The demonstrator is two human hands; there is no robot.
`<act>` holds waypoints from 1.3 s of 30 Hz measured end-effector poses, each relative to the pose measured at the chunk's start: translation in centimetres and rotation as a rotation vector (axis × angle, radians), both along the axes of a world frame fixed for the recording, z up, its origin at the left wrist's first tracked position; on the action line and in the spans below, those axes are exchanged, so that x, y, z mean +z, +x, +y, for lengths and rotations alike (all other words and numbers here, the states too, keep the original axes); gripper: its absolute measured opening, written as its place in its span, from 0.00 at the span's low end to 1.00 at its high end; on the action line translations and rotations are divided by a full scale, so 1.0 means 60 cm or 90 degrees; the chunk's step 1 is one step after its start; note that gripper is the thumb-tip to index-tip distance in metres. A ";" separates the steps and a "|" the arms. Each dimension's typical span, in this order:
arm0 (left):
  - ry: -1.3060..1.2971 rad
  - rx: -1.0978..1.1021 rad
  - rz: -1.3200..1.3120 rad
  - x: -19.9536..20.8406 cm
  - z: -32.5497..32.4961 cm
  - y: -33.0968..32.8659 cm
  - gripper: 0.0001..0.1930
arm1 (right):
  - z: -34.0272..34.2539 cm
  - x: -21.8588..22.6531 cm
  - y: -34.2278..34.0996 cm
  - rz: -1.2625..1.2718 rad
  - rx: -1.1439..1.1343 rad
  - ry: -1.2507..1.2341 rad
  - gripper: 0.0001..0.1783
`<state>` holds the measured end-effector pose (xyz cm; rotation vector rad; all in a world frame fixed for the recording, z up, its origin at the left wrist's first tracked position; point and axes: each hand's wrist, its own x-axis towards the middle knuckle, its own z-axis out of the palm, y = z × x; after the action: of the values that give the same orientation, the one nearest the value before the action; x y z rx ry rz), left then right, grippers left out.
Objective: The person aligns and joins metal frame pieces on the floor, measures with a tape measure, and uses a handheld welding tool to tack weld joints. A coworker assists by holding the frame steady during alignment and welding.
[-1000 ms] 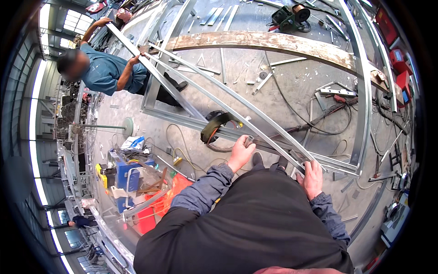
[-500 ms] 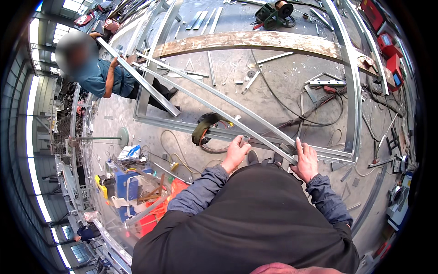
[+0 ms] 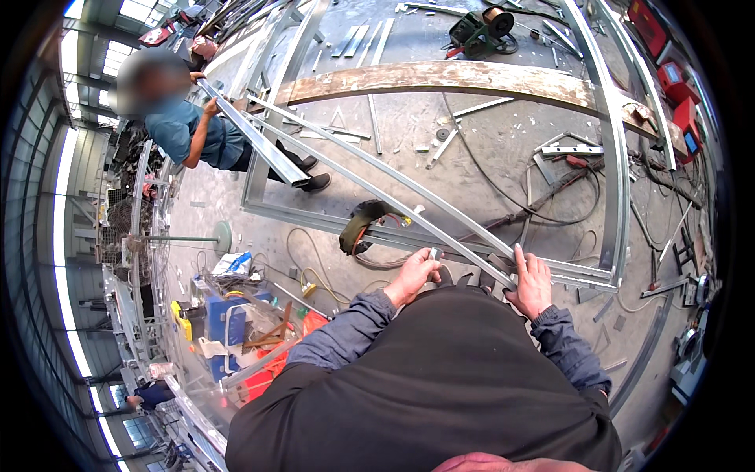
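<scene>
My left hand [image 3: 414, 277] is closed, pinching a small grey metal piece [image 3: 434, 254] whose kind I cannot make out. My right hand [image 3: 532, 283] lies with fingers stretched at the near ends of two long metal bars. One bar [image 3: 409, 173] ends by my index finger; the other bar [image 3: 385, 193] ends beside my thumb. Both slant to the far left across a large metal frame [image 3: 314, 220], close together at their far ends. At the left, a co-worker [image 3: 189, 134] in a blue shirt grips another metal profile [image 3: 263, 149] with both hands.
A worn wooden plank [image 3: 440, 79] spans the frame. A dark, wrapped cable bundle [image 3: 362, 228] hangs on its near rail. Cables [image 3: 495, 149] and metal offcuts litter the floor. A green wire feeder [image 3: 476, 35] stands far off, red machines [image 3: 684, 118] at right, a blue toolbox [image 3: 224, 318] at left.
The co-worker's metal profile has swung and shifted slightly, and the co-worker's feet have moved. My view has moved a little; my hands keep nearly the same places, the left turning its small piece.
</scene>
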<state>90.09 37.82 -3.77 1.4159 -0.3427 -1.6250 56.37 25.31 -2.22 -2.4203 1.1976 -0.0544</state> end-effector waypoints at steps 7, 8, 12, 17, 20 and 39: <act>-0.081 -0.267 -0.336 0.015 0.013 0.013 0.25 | -0.001 0.011 -0.004 0.005 -0.010 0.001 0.73; -0.081 -0.286 -0.374 0.003 0.027 0.018 0.23 | -0.001 0.017 -0.002 -0.002 -0.009 0.004 0.73; -0.070 -0.281 -0.324 0.019 0.036 0.012 0.20 | -0.010 0.030 -0.004 0.014 0.003 0.039 0.72; -0.042 -0.382 -0.417 0.045 0.017 0.005 0.23 | -0.005 0.020 -0.010 0.008 -0.003 0.013 0.72; -0.076 -0.379 -0.408 0.036 0.020 0.001 0.24 | -0.006 0.014 -0.009 0.012 -0.006 0.016 0.73; -0.214 -0.368 -0.555 0.005 0.010 0.000 0.23 | -0.013 0.003 -0.002 0.026 -0.023 0.040 0.58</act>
<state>90.07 38.42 -3.46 1.7798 -1.5640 -1.1720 56.27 24.52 -2.02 -2.3567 1.2419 0.0206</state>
